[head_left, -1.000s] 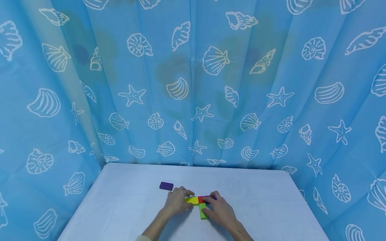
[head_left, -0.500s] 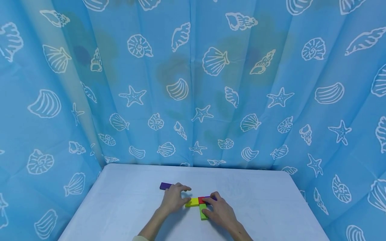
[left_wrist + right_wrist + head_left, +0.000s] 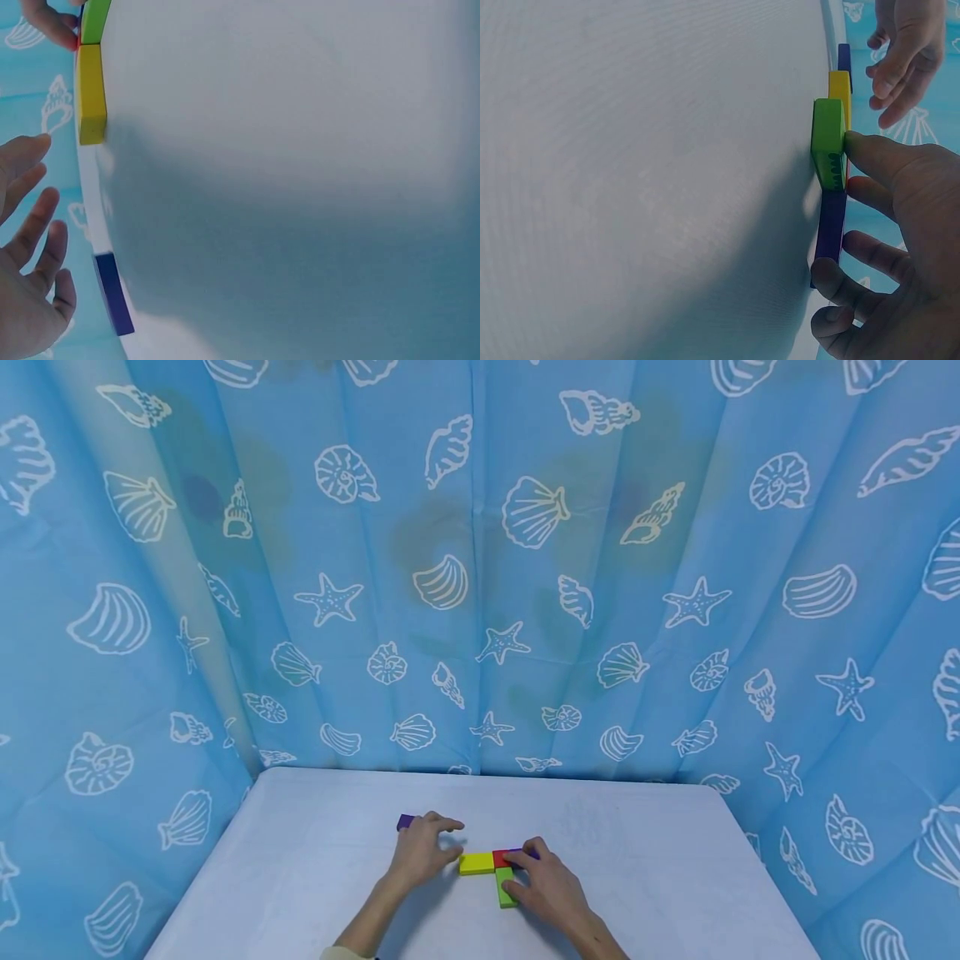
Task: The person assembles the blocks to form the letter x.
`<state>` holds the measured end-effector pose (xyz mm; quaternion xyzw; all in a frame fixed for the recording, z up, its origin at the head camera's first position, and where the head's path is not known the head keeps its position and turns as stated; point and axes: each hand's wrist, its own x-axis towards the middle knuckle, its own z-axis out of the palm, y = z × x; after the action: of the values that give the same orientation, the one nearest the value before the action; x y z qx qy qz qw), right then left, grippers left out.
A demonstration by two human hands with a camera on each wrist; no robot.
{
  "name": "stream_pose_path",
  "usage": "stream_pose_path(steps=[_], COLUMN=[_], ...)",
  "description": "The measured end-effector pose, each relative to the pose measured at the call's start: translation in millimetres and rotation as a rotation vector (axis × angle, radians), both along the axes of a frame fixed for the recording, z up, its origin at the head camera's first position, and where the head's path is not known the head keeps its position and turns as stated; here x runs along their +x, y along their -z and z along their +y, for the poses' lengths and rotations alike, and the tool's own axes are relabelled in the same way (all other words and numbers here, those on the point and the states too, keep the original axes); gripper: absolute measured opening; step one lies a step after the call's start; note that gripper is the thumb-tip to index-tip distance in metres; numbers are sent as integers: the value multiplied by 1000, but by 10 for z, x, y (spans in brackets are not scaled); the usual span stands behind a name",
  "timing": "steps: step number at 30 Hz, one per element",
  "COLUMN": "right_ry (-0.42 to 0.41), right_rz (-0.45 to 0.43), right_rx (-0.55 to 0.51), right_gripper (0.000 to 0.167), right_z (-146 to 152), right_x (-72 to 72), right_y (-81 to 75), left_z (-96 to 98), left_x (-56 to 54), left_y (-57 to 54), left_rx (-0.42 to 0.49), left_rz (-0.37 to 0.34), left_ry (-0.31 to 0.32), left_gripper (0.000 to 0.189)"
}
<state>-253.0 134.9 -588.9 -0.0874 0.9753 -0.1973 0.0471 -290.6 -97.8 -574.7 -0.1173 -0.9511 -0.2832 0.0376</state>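
A yellow block, a small red block and a purple block lie in a row on the white table. From the red one a green block runs toward the person. My right hand rests over this group, its thumb on the green block and its index finger on the red one; other fingers lie along the purple block. To the left, my left hand hovers with spread fingers, apart from the yellow block and holding nothing. Another purple block lies beyond it, partly hidden in the head view.
A white cloth covers the table. Around its back and sides hangs a blue curtain with white shell and starfish prints.
My left hand has let go of the yellow block and moved left and slightly back, toward the separate purple block, covering part of it. My right hand keeps its place.
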Motion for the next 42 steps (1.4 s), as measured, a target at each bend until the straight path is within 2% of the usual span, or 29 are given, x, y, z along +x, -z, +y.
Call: stream_pose_path(steps=[7,21,34,42], right_ry=[3,9,-9,-13], right_rz=[-4,-3,15,7], right_rx=[5,8,3,-4], right_gripper=[50,52,52,52], right_z=[0,5,29,23], right_x=[-6,-2,5,17], right_y=[11,8,9,-12], left_z=[-52,-163,-233,-302], left_x=[-11,-25,-56,-85], left_y=[35,28,33,59], left_rx=[0,7,38,18], left_rz=[18,37,37,43], left_ry=[-22,-34,-105,-142], left_gripper=[35,33,33,37])
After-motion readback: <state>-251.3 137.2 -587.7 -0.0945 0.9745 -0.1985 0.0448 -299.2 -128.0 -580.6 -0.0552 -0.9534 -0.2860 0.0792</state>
